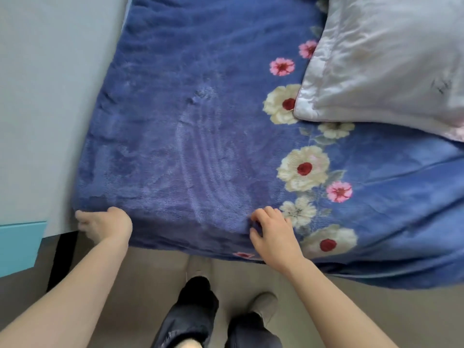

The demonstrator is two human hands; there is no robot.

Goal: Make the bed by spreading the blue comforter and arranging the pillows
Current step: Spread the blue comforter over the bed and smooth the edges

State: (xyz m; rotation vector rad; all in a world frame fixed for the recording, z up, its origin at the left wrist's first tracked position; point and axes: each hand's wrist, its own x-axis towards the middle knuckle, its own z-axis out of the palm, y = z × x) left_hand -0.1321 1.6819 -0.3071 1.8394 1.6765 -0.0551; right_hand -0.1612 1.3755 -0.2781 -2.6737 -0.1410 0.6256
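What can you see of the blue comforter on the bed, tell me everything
The blue comforter is plush, fleecy-looking fabric, plain blue on the left, with a band of cream and pink flowers toward the right. It lies spread over the bed, its near edge draping down. A pale grey pillow rests on its far right. The left hand grips the near left corner; the right hand pinches the near edge.

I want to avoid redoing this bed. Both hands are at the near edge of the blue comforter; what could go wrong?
The pillow lies on the comforter, so a pull may drag it askew. The right hand pinches a small fold, so that grip may slip. The left hand holds the corner by the grey panel, where fabric may bunch.
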